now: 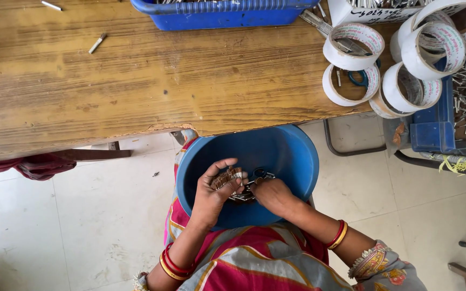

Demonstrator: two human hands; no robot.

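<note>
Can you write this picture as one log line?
left hand: holds brown bundle | right hand: on metal pieces | blue bowl: on lap

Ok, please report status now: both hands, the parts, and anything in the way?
Left hand holds a bundle of small brown parts. Right hand grips small metal pieces. Both over blue basin on lap. Nothing blocking.

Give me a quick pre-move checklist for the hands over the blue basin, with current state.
1. Left hand holds the brown bundle: ok.
2. Right hand on the small metal parts: ok, grip detail cannot tell.
3. Both hands inside the blue basin: ok.
4. Basin seated on the lap: ok, partly under the wooden table edge.
5. Count of parts in basin: cannot tell.
</note>
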